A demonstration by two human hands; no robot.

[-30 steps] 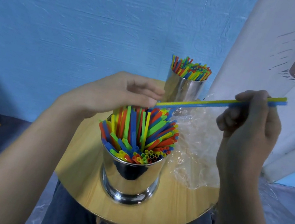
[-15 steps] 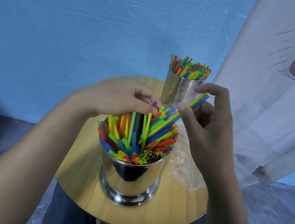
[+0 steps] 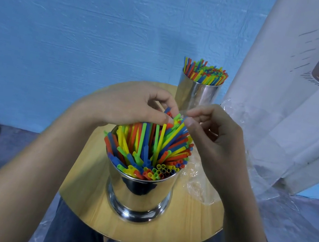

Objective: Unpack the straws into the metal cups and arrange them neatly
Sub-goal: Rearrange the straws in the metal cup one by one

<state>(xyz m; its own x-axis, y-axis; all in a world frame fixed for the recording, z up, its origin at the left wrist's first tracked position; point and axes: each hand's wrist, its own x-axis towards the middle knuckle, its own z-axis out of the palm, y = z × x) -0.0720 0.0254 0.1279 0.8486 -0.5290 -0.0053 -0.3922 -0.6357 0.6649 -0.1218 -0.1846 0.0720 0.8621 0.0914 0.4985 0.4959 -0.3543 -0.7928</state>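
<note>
tidying straws [image 3: 151,146] in near cup [image 3: 140,196] | left hand [image 3: 132,106] grips far tips, right hand [image 3: 214,132] pinches a few | imo nudge gently, don't topple it

On the round table [image 3: 190,227], a metal cup [image 3: 140,196] near the front edge is packed with coloured straws [image 3: 150,148]. The left hand [image 3: 128,104] curls over their far tips, and the right hand [image 3: 214,132] pinches tips beside it. A second full cup [image 3: 197,93] stands at the far edge, with a clear wrapper [image 3: 196,187] by the right edge.
</note>
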